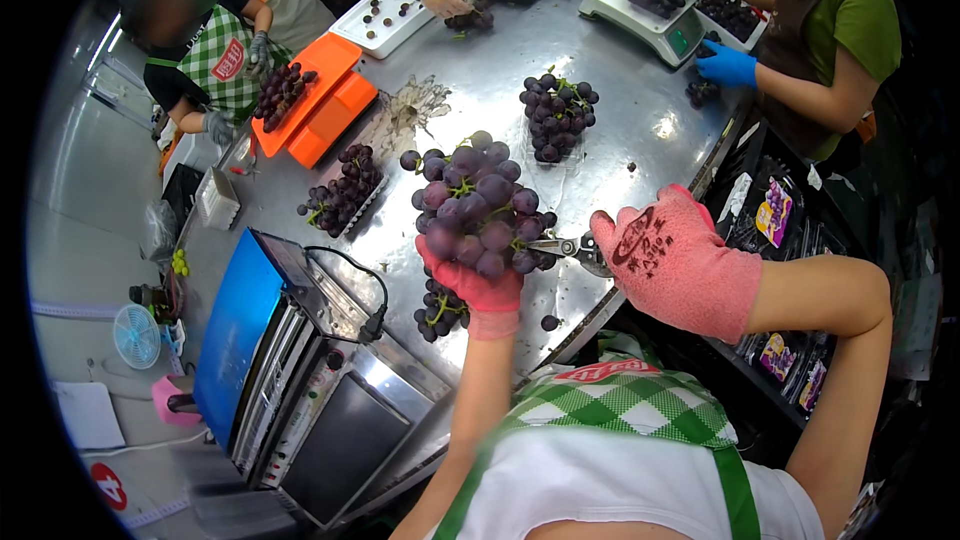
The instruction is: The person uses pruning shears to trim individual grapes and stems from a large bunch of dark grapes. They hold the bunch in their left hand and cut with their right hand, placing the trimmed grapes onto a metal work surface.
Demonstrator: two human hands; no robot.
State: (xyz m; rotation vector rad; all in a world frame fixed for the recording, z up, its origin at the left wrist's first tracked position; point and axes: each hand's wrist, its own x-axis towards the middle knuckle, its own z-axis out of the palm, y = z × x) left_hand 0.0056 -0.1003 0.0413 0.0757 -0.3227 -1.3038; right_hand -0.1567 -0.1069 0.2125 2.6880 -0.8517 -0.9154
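Observation:
A large bunch of purple grapes (472, 202) rests on my left hand (480, 285), which wears a pink glove and supports it from below. In my pink-gloved right hand (675, 262) are fruit shears (574, 247), whose blades reach into the right side of this bunch. The glove hides most of the handles. Partly hidden behind my left hand, another small bunch (439, 311) lies on the steel table (637, 120). Beyond the held bunch, more grapes (559, 116) sit in a clear plastic tray. To its left, a further bunch (345, 191) lies in a clear tray.
A film-wrapping machine (300, 360) stands at the left. Further off are an orange scale (322, 105) and a white digital scale (645, 7), each with grapes. Co-workers handle bunches around the table. Packaged trays (776, 214) fill a dark crate at right. One loose grape (550, 323) lies near the edge.

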